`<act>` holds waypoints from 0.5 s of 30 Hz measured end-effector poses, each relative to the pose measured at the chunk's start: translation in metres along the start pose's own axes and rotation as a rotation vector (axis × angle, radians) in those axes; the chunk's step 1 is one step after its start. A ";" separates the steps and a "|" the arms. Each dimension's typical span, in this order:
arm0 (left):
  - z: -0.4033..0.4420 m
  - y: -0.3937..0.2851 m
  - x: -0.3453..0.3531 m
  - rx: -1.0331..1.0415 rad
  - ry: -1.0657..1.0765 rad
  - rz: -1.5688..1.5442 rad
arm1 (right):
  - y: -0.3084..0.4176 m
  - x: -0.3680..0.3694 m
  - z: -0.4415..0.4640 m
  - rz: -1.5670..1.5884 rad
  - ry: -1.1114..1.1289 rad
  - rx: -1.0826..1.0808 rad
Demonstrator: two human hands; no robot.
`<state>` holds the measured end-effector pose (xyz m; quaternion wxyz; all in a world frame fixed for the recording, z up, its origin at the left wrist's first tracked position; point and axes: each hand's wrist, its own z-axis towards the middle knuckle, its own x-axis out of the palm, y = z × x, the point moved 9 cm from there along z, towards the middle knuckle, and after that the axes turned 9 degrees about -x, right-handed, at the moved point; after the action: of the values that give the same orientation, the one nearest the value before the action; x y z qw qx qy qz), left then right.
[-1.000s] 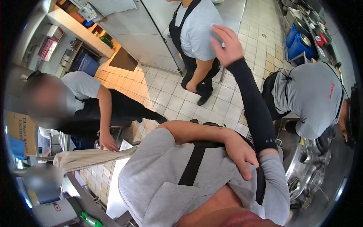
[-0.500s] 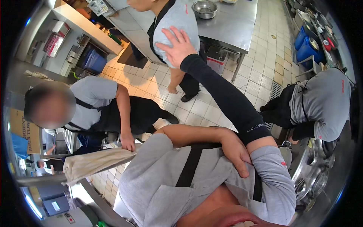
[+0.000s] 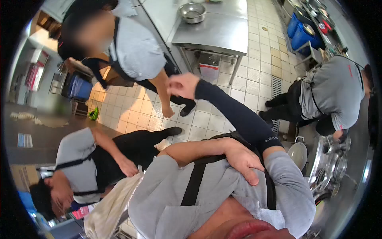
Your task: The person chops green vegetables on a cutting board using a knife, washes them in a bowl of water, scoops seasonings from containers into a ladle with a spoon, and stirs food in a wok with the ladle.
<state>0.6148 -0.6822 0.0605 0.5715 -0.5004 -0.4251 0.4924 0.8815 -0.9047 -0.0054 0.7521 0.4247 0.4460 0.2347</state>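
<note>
My right hand [image 3: 183, 85], at the end of an arm in a black sleeve [image 3: 234, 109], is stretched out ahead. Its fingers look bent but are smeared by motion. It overlaps the forearm [image 3: 162, 88] of a person in a grey shirt [image 3: 137, 49]; whether it touches is unclear. My left arm crosses my body. My left hand [image 3: 242, 159] lies flat on the chest of my grey shirt [image 3: 223, 181], close to the black strap [image 3: 269, 191], with the thumb apart; some fingertips are partly hidden by the right arm.
A steel table [image 3: 219, 30] with a metal bowl [image 3: 192, 13] stands ahead. At the left, another person [image 3: 79, 159] has a hand by a pale cloth [image 3: 109, 207]. A third person [image 3: 332, 89] bends over at the right, near blue barrels [image 3: 304, 38] and pans [image 3: 338, 167].
My right hand has left the co-worker's upper back and moved down to their forearm. That person has turned and shifted left. The person at the left leans lower. My left hand stays on my chest.
</note>
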 end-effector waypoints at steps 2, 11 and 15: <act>0.006 0.007 -0.021 0.038 0.028 0.018 | -0.003 0.021 -0.045 0.485 0.201 0.123; 0.053 0.069 -0.180 -0.291 0.296 -0.205 | -0.038 -0.150 -0.021 0.395 0.276 -0.152; 0.091 0.068 -0.273 -0.260 0.286 -0.029 | 0.003 -0.222 0.000 0.183 0.492 -0.231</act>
<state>0.4742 -0.9374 0.0079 0.5637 -0.6286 -0.4068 0.3488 0.7724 -1.0659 0.1015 0.6403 0.3049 0.5452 0.4469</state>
